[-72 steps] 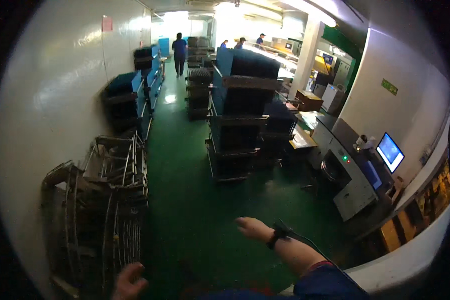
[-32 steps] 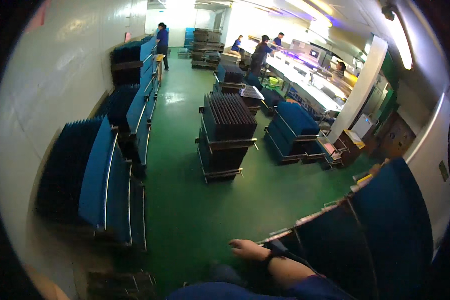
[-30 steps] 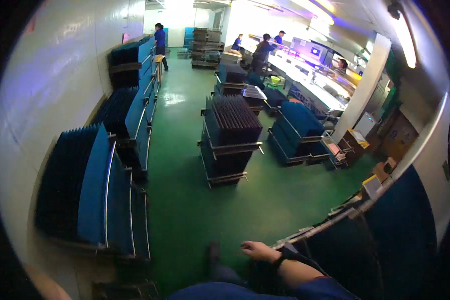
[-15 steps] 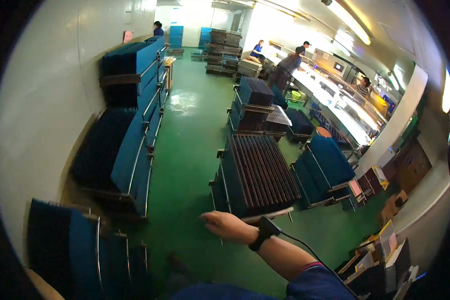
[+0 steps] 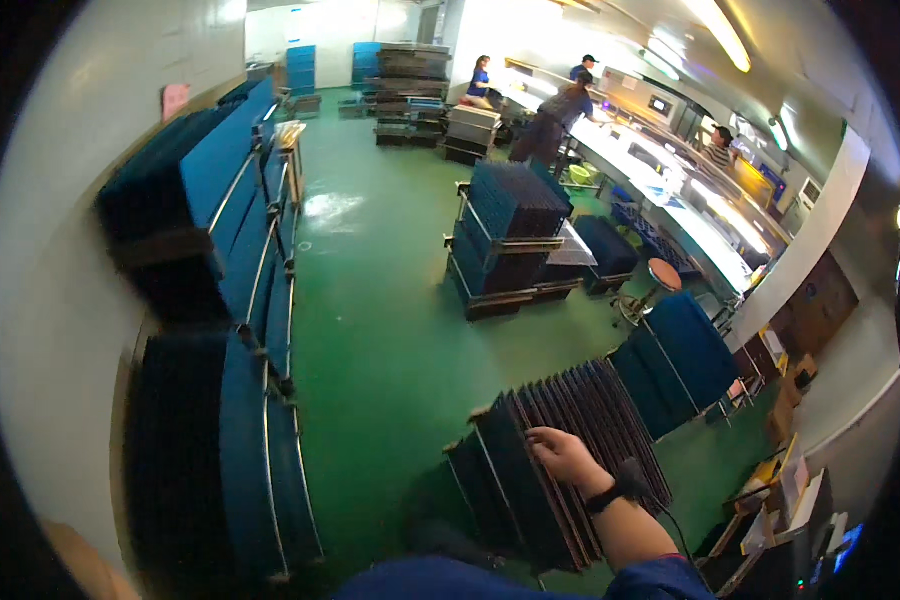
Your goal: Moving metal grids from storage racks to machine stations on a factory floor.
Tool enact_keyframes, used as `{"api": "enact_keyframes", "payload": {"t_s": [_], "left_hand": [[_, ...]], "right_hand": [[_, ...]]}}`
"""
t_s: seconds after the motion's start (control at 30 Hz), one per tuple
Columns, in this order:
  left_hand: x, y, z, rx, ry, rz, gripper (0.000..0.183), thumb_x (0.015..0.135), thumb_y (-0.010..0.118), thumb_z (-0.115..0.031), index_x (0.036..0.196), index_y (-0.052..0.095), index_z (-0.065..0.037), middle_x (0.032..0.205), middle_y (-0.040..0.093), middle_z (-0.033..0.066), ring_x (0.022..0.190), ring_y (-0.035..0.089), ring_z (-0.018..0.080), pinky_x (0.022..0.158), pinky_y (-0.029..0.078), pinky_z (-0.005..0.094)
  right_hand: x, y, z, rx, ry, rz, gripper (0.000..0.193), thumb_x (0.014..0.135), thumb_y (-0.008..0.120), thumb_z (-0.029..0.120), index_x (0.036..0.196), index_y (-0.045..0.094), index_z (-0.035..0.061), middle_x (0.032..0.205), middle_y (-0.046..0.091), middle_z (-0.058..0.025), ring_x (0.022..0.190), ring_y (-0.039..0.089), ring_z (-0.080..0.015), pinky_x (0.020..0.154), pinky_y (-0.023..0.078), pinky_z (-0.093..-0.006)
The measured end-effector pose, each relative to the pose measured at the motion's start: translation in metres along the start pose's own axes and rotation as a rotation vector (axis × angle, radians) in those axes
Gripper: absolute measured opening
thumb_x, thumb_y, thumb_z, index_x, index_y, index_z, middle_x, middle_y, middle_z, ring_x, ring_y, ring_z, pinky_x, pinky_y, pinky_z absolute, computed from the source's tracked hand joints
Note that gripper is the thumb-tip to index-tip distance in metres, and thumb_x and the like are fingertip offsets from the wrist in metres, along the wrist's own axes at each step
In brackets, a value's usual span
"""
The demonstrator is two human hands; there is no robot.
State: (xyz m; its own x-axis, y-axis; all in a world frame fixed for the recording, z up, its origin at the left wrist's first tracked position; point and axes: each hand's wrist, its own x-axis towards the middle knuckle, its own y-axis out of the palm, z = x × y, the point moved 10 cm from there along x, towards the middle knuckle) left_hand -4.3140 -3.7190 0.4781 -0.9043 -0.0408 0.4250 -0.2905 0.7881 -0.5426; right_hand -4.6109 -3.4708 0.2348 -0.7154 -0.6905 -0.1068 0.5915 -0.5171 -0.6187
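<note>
My right hand (image 5: pixel 567 458) is held out low on the right, in front of a rack of upright dark panels (image 5: pixel 578 395). Its fingers point left, loosely stretched, with nothing visible in them. Whether the fingertips touch the panel edges cannot be told. A black band (image 5: pixel 620 487) with a cable circles that wrist. Of my left side only a blurred bit of arm (image 5: pixel 88 565) shows at the lower left rim; my left hand is out of sight.
Tall racks of blue panels (image 5: pixel 215 165) line the left wall. Green floor (image 5: pixel 355 290) runs ahead between them and another panel stack (image 5: pixel 515 205). A round stool (image 5: pixel 664 274) and a blue rack (image 5: pixel 685 340) stand right. Several people (image 5: pixel 560 115) are at a bright long bench (image 5: pixel 660 195).
I have moved forward along the aisle. The panel rack has come closer, down and to the right in view. My right hand now appears over it instead of over the floor.
</note>
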Motion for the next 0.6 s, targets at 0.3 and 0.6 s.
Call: {"api": "enact_keyframes", "payload": {"t_s": [0.3,0.6], "left_hand": [[0.233,-0.080,0.186,0.048,0.037,-0.024,0.058,0.101,0.049,-0.056,0.150,0.047,-0.026,0.160,0.038,0.0051,0.148,0.033,0.0283,0.121,0.024,0.0473],[0.443,-0.266,0.275,0.311,0.469,-0.571,0.059,0.101,0.049,-0.057,0.150,0.047,-0.026,0.160,0.038,0.0054,0.148,0.033,0.0283,0.121,0.024,0.0471]], "right_hand": [[0.334,-0.048,-0.013,-0.098,-0.018,-0.134,0.033,0.093,0.061,0.015,0.122,0.065,0.0002,0.110,0.072,-0.0201,0.104,0.070,-0.0293,0.092,0.054,-0.0365],[0.642,0.041,0.124,-0.354,-0.360,0.260,0.041,0.096,0.059,0.029,0.130,0.059,0.0060,0.123,0.064,-0.0186,0.113,0.062,-0.0377,0.095,0.051,-0.0446]]}}
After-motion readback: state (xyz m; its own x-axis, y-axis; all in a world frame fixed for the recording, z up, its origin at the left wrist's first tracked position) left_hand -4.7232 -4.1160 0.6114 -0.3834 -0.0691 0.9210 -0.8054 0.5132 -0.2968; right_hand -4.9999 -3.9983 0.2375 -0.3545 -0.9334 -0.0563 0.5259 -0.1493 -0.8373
